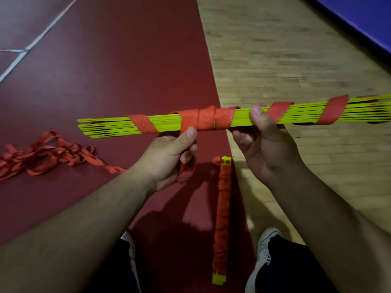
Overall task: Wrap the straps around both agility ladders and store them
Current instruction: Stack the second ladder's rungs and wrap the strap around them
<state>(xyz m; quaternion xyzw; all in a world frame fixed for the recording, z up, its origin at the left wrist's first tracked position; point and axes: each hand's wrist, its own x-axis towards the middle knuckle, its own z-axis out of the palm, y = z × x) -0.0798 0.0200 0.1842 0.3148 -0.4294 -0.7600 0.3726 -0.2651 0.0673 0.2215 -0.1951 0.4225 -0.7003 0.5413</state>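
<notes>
I hold a bundle of yellow-green ladder rungs [249, 117] level in front of me, with an orange-red strap [203, 121] wound around it in several turns. My left hand [169, 157] grips the strap below the bundle's middle, thumb pressed on the wraps. My right hand [262, 144] grips the bundle just right of the middle, thumb on top. The loose remainder of the strap [42, 155] lies in a tangled heap on the floor at the left. A second ladder [222, 220], fully wrapped in orange-red strap, lies on the floor between my feet.
The floor is dark red [105, 70] on the left with white lines, and pale wood [296, 60] on the right. A blue mat edge [370, 17] shows at the top right. My shoes [266, 246] stand either side of the wrapped ladder.
</notes>
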